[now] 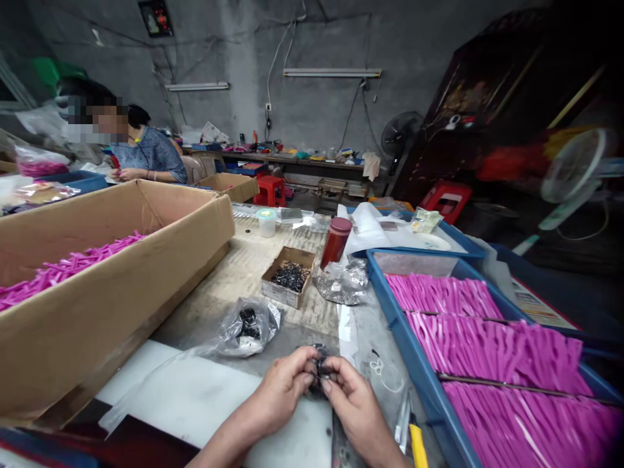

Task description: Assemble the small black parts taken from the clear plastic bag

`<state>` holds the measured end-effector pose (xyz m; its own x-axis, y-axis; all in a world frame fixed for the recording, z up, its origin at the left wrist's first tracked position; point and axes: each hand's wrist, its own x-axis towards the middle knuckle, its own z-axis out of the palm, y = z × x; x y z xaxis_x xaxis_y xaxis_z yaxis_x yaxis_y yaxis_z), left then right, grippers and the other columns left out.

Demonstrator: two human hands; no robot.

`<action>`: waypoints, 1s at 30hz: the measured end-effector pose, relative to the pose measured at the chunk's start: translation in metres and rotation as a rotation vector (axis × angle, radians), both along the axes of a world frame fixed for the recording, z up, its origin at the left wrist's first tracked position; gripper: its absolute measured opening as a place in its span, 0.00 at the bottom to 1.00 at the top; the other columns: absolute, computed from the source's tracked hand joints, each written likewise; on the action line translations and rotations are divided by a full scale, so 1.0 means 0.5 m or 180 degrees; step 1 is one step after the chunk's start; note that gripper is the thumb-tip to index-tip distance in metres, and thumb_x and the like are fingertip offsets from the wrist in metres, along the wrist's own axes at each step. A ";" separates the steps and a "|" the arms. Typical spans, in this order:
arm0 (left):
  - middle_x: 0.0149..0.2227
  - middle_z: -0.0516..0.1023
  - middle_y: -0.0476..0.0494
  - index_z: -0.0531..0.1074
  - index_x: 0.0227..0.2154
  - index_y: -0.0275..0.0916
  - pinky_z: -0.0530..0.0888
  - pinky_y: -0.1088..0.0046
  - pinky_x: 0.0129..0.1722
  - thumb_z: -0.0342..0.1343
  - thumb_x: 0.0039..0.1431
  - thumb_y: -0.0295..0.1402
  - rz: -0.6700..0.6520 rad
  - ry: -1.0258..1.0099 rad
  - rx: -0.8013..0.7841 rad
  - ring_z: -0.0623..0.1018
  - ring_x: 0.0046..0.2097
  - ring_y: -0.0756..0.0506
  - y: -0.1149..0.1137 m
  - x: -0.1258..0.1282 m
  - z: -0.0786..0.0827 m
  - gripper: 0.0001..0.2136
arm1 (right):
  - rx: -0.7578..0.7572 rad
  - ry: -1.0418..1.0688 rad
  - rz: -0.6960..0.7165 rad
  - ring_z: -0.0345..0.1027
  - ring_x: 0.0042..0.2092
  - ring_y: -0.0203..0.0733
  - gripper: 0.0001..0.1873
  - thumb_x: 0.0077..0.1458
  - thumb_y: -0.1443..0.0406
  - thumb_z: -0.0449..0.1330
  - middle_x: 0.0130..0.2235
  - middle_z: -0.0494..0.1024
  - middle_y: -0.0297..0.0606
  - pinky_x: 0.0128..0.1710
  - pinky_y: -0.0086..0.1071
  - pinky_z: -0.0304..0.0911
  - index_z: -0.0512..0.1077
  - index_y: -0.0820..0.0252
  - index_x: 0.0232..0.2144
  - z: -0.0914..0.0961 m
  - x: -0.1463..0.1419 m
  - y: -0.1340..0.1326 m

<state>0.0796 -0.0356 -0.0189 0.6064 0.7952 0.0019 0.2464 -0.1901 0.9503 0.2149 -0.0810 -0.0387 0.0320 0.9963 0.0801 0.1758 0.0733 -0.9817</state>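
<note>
My left hand [287, 390] and my right hand [353, 396] meet above the near part of the table, fingertips pinched together. Between them is a small dark piece [319, 369]; its kind is too small and covered to make out. Below the hands lies a white sheet [214, 396]. Ahead and to the left sits a clear plastic bag [253, 328] with black parts in it. A small cardboard box [287, 276] full of tiny dark pieces stands beyond my hands, with another clear bag of small parts [341, 283] at its right.
A large cardboard box [146, 273] with pink strips fills the left side. Blue trays of pink pieces [453, 338] stand on the right. A yellow-handled tool [418, 445] and a dark red canister [336, 240] are nearby. A person [146, 153] works across at the left.
</note>
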 end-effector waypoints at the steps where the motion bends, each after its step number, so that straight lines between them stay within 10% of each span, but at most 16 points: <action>1: 0.25 0.66 0.52 0.63 0.35 0.39 0.61 0.79 0.29 0.43 0.46 0.21 -0.0010 0.0044 0.0037 0.64 0.28 0.52 0.000 0.000 0.001 0.12 | -0.0001 -0.0027 0.0014 0.62 0.31 0.37 0.09 0.47 0.72 0.49 0.28 0.69 0.33 0.30 0.27 0.58 0.64 0.59 0.32 0.001 0.000 0.000; 30: 0.24 0.67 0.52 0.61 0.36 0.40 0.61 0.80 0.29 0.42 0.44 0.20 -0.0235 0.0283 0.0064 0.65 0.28 0.52 0.000 -0.008 0.008 0.15 | -0.0145 -0.0093 0.0193 0.59 0.28 0.34 0.05 0.45 0.71 0.50 0.24 0.64 0.29 0.26 0.25 0.56 0.63 0.59 0.28 -0.004 0.004 -0.003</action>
<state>0.0754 -0.0356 -0.0150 0.6617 0.7488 -0.0389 0.3142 -0.2298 0.9211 0.2167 -0.0824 -0.0405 -0.0302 0.9989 0.0346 0.2011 0.0400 -0.9788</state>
